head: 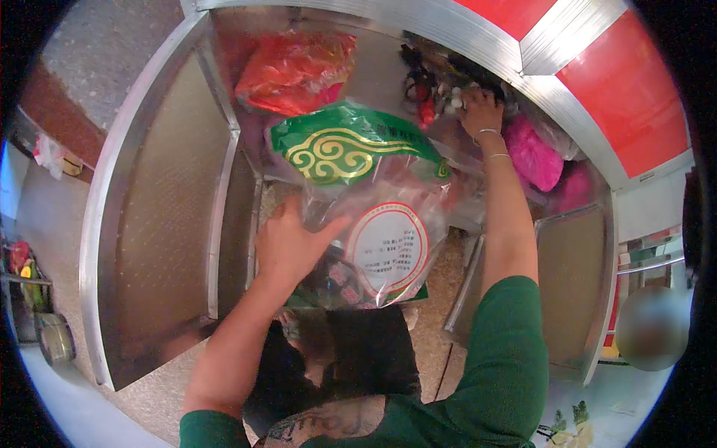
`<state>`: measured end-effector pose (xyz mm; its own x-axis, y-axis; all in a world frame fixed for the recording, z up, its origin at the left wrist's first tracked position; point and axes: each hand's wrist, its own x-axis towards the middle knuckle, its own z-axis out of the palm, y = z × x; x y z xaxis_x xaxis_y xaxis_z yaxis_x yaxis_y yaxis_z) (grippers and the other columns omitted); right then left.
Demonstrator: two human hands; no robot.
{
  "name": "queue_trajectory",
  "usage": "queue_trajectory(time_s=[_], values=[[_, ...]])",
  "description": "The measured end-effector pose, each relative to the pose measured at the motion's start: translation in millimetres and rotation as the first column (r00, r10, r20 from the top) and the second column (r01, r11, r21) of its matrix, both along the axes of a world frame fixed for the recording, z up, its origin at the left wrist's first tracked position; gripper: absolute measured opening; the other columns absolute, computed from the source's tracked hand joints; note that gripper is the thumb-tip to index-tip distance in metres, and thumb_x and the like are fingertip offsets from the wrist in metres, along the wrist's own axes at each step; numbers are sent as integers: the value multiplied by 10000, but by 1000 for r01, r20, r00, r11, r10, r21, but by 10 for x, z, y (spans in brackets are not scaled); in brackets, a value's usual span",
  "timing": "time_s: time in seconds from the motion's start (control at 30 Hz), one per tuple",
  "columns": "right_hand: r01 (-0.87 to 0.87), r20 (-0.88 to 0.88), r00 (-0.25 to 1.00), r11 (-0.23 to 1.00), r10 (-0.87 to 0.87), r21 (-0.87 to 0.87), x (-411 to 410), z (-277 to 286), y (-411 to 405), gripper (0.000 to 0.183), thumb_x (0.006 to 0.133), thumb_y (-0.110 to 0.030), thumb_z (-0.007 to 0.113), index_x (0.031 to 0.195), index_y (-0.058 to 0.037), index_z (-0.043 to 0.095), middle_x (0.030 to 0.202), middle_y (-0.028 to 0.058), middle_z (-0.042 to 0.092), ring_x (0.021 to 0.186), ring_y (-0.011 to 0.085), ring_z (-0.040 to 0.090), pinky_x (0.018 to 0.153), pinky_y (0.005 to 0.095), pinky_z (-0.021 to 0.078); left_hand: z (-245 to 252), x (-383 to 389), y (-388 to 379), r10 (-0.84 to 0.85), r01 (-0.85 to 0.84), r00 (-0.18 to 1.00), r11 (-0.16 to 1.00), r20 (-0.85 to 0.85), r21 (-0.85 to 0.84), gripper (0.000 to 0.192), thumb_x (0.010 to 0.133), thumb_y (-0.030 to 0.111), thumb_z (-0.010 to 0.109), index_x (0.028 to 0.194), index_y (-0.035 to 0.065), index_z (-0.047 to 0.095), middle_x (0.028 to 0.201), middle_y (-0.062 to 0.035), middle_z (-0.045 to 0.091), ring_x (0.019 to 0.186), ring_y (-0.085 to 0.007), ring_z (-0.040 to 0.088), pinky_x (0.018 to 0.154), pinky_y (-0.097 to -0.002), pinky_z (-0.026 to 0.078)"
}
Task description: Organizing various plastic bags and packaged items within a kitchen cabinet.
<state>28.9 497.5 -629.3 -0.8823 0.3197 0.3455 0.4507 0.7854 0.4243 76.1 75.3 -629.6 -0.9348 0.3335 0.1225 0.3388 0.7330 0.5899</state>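
Observation:
A large clear plastic bag (392, 185) with a green and gold printed band and a white oval label bearing writing is spread in front of me. My left hand (294, 238) grips its left edge, thumb over the plastic. Patterned contents, partly hidden, show through near its bottom. My right hand (482, 115), with thin bracelets at the wrist, reaches into the cabinet and touches a cluster of small dark and white items (448, 95). Whether its fingers hold any of them is unclear.
An open cabinet door (168, 196) with a metal frame stands on my left, another door (574, 285) on my right. Inside the cabinet lie a red plastic bag (297, 73) and a bright pink bag (532, 154). Red panels (622, 101) run above at the right.

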Motion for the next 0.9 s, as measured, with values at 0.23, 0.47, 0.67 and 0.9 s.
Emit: queue_trajectory(time_s=[0.23, 0.47, 0.67, 0.9], values=[[124, -59, 991, 992, -124, 4, 275, 35, -134, 385, 764, -266, 517, 1129, -146, 528, 1274, 38, 407, 1169, 289, 351, 908, 540, 318, 10, -12, 87, -32, 31, 999, 999, -43, -26, 674, 616, 554, 651, 950, -19, 530, 809, -240, 587, 740, -400, 584, 626, -469, 462], [67, -238, 969, 997, -57, 35, 518, -195, 108, 414, 691, -230, 595, 1090, -132, 555, 1214, 66, 439, 1136, 298, 369, 885, 488, 368, 23, -37, 81, -48, 52, 998, 994, 50, -93, 732, 618, 581, 635, 1024, -19, 528, 846, -242, 595, 764, -392, 593, 635, -461, 472], [-118, -448, 892, 989, 66, -89, 540, -342, 244, 402, 637, -214, 635, 1019, -103, 581, 1184, 71, 448, 1118, 309, 368, 860, 476, 380, -21, -9, 171, -65, 64, 998, 991, -5, -120, 727, 630, 580, 634, 1004, -37, 546, 800, -224, 608, 741, -368, 601, 639, -443, 478], [-288, -618, 775, 944, 132, -161, 485, -430, 221, 278, 631, -41, 564, 893, -121, 613, 1125, 61, 513, 1111, 301, 401, 917, 419, 346, 76, 64, 420, -183, 169, 979, 976, -88, -139, 694, 631, 588, 619, 943, -26, 530, 801, -211, 600, 715, -374, 596, 619, -455, 473]])
